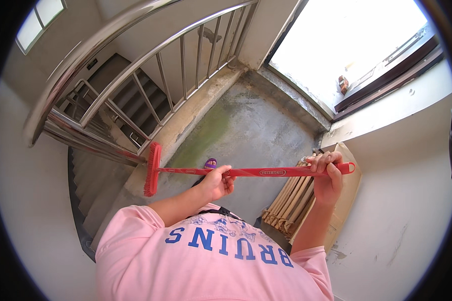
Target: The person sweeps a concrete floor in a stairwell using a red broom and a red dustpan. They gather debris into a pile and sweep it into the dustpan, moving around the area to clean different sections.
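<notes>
A red broom (248,172) stretches sideways across my front, held off the floor. Its brush head (156,169) is at the left, beside the foot of the stair railing, with the red bristles facing left; whether it touches the railing base I cannot tell. Partway along the handle, my left hand (219,184) holds it with the thumb on top and fingers curled beneath. My right hand (327,175) wraps the handle close to its looped right end. One of my feet, in a purple sandal (210,163), shows just beyond the handle.
A stainless-steel railing (184,67) borders the stairwell at left, with steps (135,90) below. Ahead is a raised concrete sill (293,99) at a bright doorway, with a brick piece (343,84) beyond. Bundled wooden poles (290,199) and a cardboard sheet (342,203) lean at right.
</notes>
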The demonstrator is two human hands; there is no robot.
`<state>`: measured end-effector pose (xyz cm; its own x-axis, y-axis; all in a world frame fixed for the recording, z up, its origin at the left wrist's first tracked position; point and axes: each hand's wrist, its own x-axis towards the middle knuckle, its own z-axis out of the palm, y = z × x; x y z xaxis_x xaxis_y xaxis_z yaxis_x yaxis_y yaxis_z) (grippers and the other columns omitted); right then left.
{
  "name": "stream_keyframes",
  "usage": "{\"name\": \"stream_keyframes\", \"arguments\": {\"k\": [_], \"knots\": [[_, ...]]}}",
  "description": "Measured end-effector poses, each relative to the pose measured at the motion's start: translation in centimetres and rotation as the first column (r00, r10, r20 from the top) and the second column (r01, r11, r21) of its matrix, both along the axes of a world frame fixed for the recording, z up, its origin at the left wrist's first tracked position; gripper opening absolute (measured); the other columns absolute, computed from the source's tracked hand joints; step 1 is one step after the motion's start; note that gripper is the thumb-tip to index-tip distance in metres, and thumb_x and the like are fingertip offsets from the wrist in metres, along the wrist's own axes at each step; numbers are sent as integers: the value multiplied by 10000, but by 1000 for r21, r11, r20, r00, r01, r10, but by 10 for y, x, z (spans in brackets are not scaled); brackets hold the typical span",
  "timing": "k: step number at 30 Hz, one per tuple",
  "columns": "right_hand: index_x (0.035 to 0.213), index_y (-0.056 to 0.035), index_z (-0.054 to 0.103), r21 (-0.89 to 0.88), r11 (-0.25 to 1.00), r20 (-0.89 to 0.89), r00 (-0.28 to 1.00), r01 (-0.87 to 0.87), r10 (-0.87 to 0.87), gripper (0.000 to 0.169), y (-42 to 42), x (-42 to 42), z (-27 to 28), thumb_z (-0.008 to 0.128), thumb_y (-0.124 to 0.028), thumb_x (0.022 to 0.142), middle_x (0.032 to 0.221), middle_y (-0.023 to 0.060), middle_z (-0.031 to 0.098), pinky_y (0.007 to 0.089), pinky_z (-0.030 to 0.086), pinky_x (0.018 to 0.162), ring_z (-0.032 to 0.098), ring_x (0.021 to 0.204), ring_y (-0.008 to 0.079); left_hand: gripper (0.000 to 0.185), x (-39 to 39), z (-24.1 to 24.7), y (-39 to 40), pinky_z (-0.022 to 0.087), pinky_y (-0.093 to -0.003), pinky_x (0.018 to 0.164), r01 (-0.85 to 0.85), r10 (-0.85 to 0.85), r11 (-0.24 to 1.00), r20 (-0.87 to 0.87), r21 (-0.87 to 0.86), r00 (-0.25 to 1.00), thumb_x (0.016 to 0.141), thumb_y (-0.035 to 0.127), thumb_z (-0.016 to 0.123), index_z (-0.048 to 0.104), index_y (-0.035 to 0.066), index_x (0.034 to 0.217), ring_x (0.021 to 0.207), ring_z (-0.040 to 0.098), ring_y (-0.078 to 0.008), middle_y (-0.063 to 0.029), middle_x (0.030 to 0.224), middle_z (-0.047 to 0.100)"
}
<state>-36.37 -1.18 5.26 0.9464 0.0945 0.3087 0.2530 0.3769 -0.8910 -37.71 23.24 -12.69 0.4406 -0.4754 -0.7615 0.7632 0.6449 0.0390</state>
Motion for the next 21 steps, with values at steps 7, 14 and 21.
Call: {"name": "stream_keyframes", "arguments": {"k": [7,14,21], "knots": [[940,-33,472,-50,998,14,999,35,-35,101,-11,117,21,466,-79,850,720,74,483,421,423,852,509,726,209,179,131,6,-26,456,-289,534,36,-35,998,24,-46,999,848,257,566,546,107,754,551,518,-119,-34,675,585],[958,-31,475,-88,975,2,979,202,-203,112,-25,194,34,453,-62,852,740,79,504,400,441,830,518,745,205,178,246,9,-60,452,-288,516,126,-124,992,90,-23,988,841,260,580,537,120,741,532,510,-107,-23,664,576],[940,-39,467,-143,946,25,956,292,-291,86,-57,235,42,464,-89,871,767,63,489,397,435,833,505,764,185,174,318,14,-108,441,-288,503,180,-177,984,155,-3,972,845,259,567,543,129,732,518,508,-101,-6,634,572]]}}
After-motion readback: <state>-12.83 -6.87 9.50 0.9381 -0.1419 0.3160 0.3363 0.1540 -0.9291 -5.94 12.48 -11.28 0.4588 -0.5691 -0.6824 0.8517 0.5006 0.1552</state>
